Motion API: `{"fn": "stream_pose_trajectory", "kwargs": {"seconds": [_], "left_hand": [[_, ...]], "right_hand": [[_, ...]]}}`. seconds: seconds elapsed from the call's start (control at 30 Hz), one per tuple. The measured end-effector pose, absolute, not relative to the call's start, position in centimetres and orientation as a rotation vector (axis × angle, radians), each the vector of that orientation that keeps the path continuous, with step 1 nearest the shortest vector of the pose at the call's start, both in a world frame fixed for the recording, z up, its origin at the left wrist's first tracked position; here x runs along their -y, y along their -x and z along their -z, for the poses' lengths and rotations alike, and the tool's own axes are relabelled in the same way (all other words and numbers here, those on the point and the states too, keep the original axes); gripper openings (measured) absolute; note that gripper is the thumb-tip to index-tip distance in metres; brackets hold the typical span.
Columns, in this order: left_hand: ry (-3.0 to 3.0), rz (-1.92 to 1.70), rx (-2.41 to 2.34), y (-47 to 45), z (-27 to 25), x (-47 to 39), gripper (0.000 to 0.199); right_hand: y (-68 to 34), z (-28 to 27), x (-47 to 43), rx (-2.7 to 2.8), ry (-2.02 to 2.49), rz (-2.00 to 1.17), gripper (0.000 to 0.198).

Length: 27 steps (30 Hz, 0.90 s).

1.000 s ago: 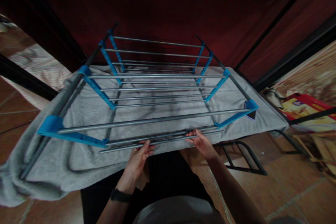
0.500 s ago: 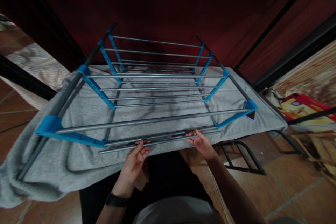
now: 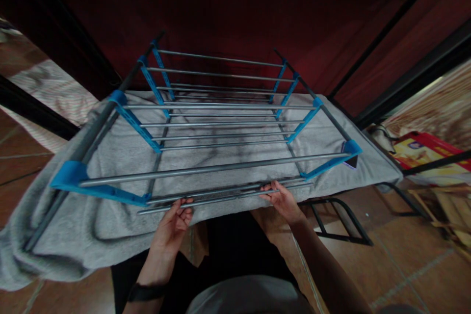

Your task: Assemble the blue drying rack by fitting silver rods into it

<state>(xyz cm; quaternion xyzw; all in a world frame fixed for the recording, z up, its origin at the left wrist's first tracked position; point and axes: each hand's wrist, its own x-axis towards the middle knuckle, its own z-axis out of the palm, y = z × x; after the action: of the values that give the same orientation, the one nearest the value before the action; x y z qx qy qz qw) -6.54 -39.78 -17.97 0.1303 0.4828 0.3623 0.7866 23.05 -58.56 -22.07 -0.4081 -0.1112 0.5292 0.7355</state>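
A rack (image 3: 221, 106) of grey metal tubes and blue plastic brackets lies on a grey blanket (image 3: 121, 225). Along its near side I hold a loose thin metal rod (image 3: 228, 197) level, close in front of the rack's nearest low bar. My left hand (image 3: 175, 217) pinches the rod toward its left end, fingers curled around it. Farther right, my right hand (image 3: 280, 199) grips the same rod between thumb and fingers. A blue bracket (image 3: 110, 194) is just left of my left hand, and another blue bracket (image 3: 327, 164) is beyond my right hand.
A dark phone-like object (image 3: 351, 159) lies by the right front bracket. Black metal bars (image 3: 342, 223) stick out below the blanket's edge on the right. A red and yellow package (image 3: 423, 149) sits farther right. Behind the rack rises a dark red panel (image 3: 221, 10).
My left hand has slid left along the rod, closer to its left end. My right hand stays in the same place on the rod, and the rack has not moved.
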Motion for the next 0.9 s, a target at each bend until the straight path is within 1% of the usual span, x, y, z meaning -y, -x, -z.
{"fn": "stream_pose_trajectory", "kwargs": {"seconds": [0.17, 0.4, 0.73, 0.9], "left_hand": [[-0.23, -0.819, -1.068, 7.1, 17.7, 39.3, 0.025], [-0.172, -0.917, -1.109, 7.7, 17.1, 38.6, 0.042], [-0.164, -1.017, -1.129, 8.4, 16.9, 37.8, 0.052], [-0.141, -1.088, -1.128, 9.3, 16.9, 37.1, 0.061]], "right_hand": [[-23.1, 22.1, 58.5, 0.236, 0.883, -1.172, 0.017], [-23.0, 21.8, 58.5, 0.233, 0.883, -1.174, 0.018], [-23.0, 21.7, 58.5, 0.227, 0.893, -1.174, 0.023], [-23.0, 21.5, 58.5, 0.224, 0.88, -1.186, 0.024]]}}
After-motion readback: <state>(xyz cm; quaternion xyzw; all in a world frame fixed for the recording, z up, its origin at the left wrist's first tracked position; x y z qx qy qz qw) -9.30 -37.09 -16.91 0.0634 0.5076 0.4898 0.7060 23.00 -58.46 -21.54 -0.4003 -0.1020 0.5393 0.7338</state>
